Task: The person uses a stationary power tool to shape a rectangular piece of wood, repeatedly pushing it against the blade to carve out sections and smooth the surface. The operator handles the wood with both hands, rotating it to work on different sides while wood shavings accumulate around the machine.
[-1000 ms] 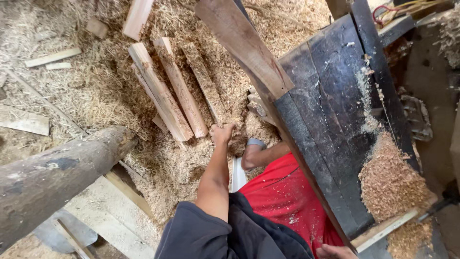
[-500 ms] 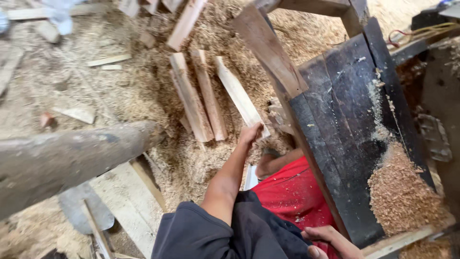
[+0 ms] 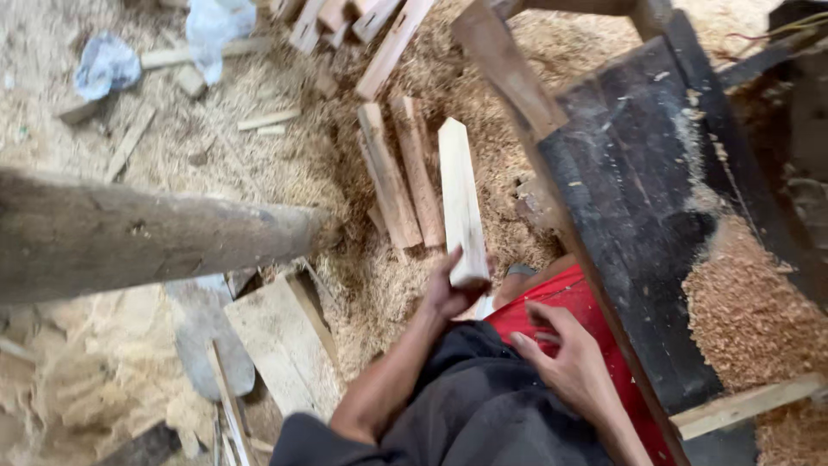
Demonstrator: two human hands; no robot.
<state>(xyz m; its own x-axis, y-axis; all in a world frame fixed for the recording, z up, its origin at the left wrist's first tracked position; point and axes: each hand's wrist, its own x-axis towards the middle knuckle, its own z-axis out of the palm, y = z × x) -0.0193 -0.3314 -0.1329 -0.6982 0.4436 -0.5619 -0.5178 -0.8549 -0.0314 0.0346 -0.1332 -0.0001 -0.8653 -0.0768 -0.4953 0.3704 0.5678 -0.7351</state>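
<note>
My left hand (image 3: 448, 289) grips the near end of a pale squared wooden block (image 3: 460, 194), lifted at an angle over the sawdust floor. Two more similar wooden blocks (image 3: 401, 173) lie side by side just left of it. My right hand (image 3: 565, 358) rests with fingers apart on the red cloth (image 3: 552, 298) over my leg, holding nothing. A dark sleeve (image 3: 466, 414) covers the lower middle of the view.
A dark wooden bench (image 3: 638, 198) with a sawdust heap (image 3: 750, 311) stands at right. A thick log (image 3: 138, 233) crosses the left. Flat boards (image 3: 280, 336), wood scraps (image 3: 267, 121) and pale plastic bags (image 3: 216, 26) lie on the sawdust floor.
My left hand has closed on the rightmost block and raised its near end off the floor. My right hand has come up onto the red cloth. The view has shifted.
</note>
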